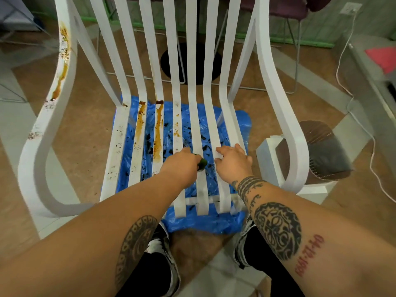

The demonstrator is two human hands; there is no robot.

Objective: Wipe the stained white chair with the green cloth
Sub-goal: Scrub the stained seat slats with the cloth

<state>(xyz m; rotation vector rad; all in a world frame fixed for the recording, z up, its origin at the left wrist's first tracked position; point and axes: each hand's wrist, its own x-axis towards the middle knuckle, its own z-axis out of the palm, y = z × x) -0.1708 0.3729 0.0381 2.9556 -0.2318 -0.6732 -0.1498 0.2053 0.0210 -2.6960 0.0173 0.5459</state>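
The white slatted chair (pixel 194 116) stands in front of me. Brown and orange stains run down its left seat slats (pixel 158 133) and along its left armrest (pixel 63 61). My left hand (pixel 181 166) grips a bunched green cloth (pixel 201 163) on a middle seat slat; only a small green part shows past the fingers. My right hand (pixel 232 160) rests on the right seat slats with its fingers spread and holds nothing.
A blue plastic sheet (pixel 233 224) with dark spatter lies on the floor under the seat. A white box and a dark round stool (pixel 323 153) stand at the right. A black table base (pixel 190 61) is behind the chair. A cable (pixel 342 67) runs along the right.
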